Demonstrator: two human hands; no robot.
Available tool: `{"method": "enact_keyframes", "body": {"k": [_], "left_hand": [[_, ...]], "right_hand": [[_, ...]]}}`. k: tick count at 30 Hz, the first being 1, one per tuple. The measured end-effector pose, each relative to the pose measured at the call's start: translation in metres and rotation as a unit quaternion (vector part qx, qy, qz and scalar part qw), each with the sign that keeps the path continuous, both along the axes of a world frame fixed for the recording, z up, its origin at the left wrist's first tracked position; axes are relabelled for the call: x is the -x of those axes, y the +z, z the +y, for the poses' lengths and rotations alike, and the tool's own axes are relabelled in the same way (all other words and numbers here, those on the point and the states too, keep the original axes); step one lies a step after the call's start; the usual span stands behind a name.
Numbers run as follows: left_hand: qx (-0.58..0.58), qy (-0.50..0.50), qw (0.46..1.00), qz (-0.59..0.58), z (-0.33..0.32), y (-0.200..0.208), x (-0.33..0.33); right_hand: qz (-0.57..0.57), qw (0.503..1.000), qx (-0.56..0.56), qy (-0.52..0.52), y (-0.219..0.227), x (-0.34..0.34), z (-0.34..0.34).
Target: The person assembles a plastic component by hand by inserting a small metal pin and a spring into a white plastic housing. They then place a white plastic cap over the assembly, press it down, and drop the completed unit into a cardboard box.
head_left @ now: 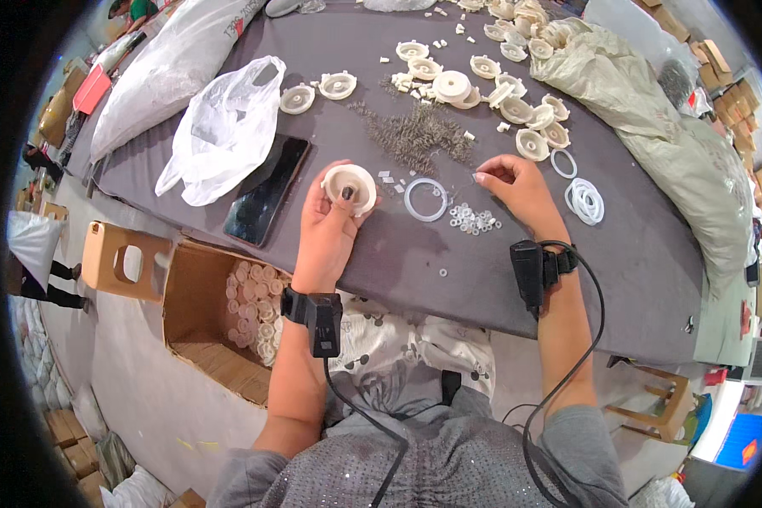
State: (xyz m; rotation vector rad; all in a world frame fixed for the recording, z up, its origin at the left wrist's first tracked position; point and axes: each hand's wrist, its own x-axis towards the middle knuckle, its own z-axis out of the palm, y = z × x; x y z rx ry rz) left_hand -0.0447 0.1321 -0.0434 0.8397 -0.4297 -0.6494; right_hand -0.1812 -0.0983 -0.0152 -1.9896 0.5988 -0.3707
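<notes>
The person sits at a grey tabletop (499,279) with both forearms coming up over its near edge. The left hand (326,222) holds a cream round disc (350,187) just above the tabletop, fingers wrapped around its rim and the thumb across the front, so its open face with the dark centre hole is tilted up toward the person, a pose that looks meant to keep the hole in view. The right hand (519,188) hovers over the cloth with thumb and forefinger pinched together; whatever sits between them is too small to tell, perhaps a fine spring.

The loose parts seem sorted by kind within arm's reach. A white ring (426,199) lies flat between the two hands, and a cluster of tiny washers (472,219) sits just beside it, under the right hand. A grey heap of springs (416,135) lies beyond, between the hands and a spread of more discs (499,85) farther back. More rings (584,200) are stacked to the right of the right hand.

A phone (267,190) lies face up to the left of the left hand, partly under a white plastic bag (224,127). Below the table's left edge an open carton (229,317) holds rows of discs, close enough for the left hand to drop down to it.
</notes>
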Motion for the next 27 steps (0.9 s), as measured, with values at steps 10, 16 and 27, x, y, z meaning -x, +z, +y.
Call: {"method": "enact_keyframes", "body": {"k": [10, 16, 27], "left_hand": [[0.049, -0.045, 0.997, 0.050, 0.010, 0.000, -0.002], [0.026, -0.053, 0.997, 0.058, 0.010, 0.005, -0.003], [-0.001, -0.066, 0.996, 0.066, 0.008, 0.009, -0.002]], "right_hand": [[0.099, 0.988, -0.002, 0.116, 0.017, 0.003, 0.012], [0.092, 0.983, 0.023, 0.157, 0.019, 0.004, 0.013], [0.091, 0.975, 0.116, 0.164, 0.025, 0.007, 0.020]]}}
